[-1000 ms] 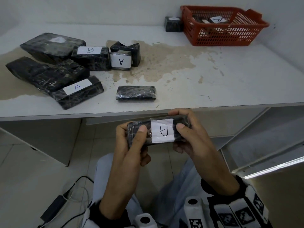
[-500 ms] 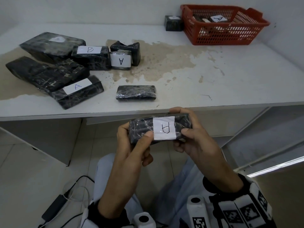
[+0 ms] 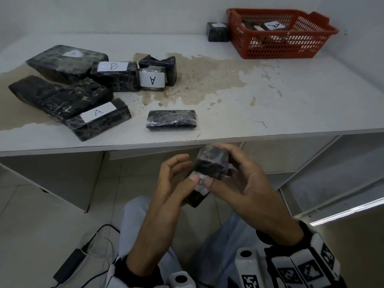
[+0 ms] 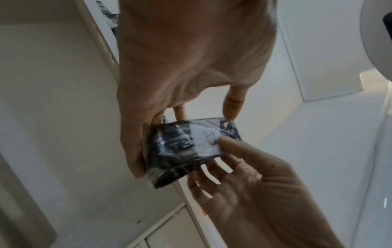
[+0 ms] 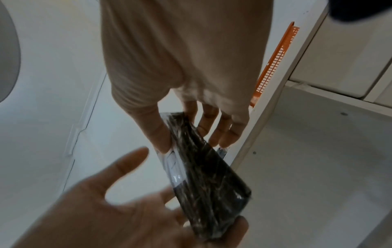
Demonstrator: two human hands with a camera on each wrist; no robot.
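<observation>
White walls close in a bare corner, and a white table (image 3: 291, 96) fills most of the head view, its top blotched with a wide tan stain. Pale floor tiles show below it, with a dark power brick and cable (image 3: 68, 265) lying on them at the lower left.

At the table's far right stands a red basket (image 3: 280, 46) with a few wrapped parcels inside, one labelled A. A small black parcel (image 3: 217, 32) sits just beside its left wall. On the left side lies a loose heap of black, film-wrapped parcels (image 3: 60, 96), touching or overlapping, with labels reading B, A and A. A single unlabelled parcel (image 3: 171, 119) lies alone near the front edge.

Below that edge, over the person's lap, both hands meet around the held parcel (image 3: 211, 165), which is tipped up nearly on end, one short end facing the head camera.

The right hand (image 3: 243, 179) pinches it: the thumb presses the face that bears the white label (image 3: 200, 183), and the fingers lie behind.

The left hand (image 3: 172, 179) is loosely spread, palm turned toward the parcel. In the right wrist view the parcel's lower end lies against its fingers. Its thumb lies along the parcel's edge close to the right thumb; whether it presses there is hard to tell, since the frame is blurred.
</observation>
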